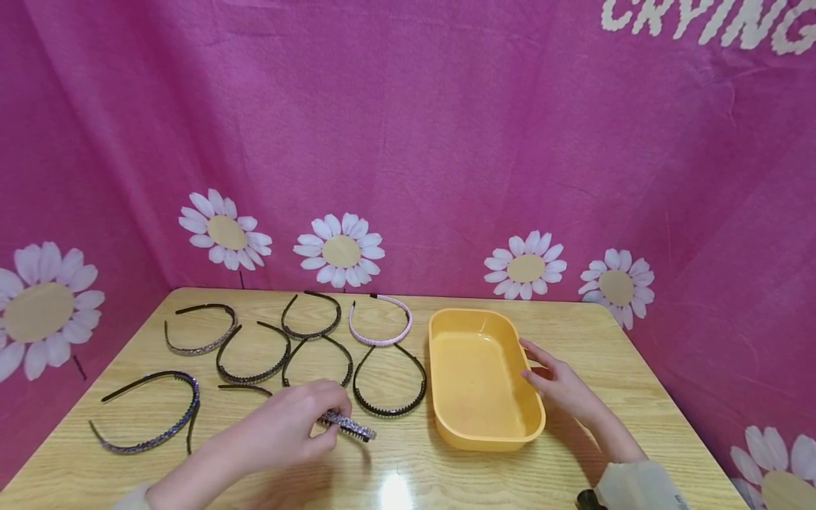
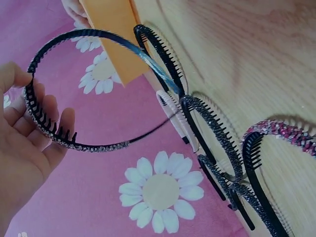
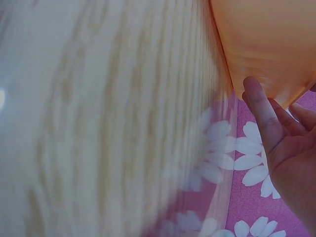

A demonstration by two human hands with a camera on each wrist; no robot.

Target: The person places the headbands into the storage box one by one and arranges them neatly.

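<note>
My left hand [image 1: 296,425] pinches a glittery headband [image 1: 347,425] above the front of the table. In the left wrist view, that headband [image 2: 94,148] shows black comb teeth along its inner side and a sparkly outer face. Fingers and thumb of the left hand [image 2: 32,133] meet at the middle of its curve. An orange-yellow plastic bin [image 1: 446,432] stands right of centre, with nothing visible inside. My right hand [image 1: 564,389] touches the bin's right side with fairly straight fingers. Up close, the right hand [image 3: 286,143] lies against the bin's outer wall [image 3: 266,59].
Several headbands lie on the left half of the wooden table [image 1: 612,397], among them a pink one [image 1: 382,342], a black one [image 1: 390,412] and a purple-blue one [image 1: 153,443]. A pink curtain [image 1: 433,142] with daisies hangs behind the table and at both sides.
</note>
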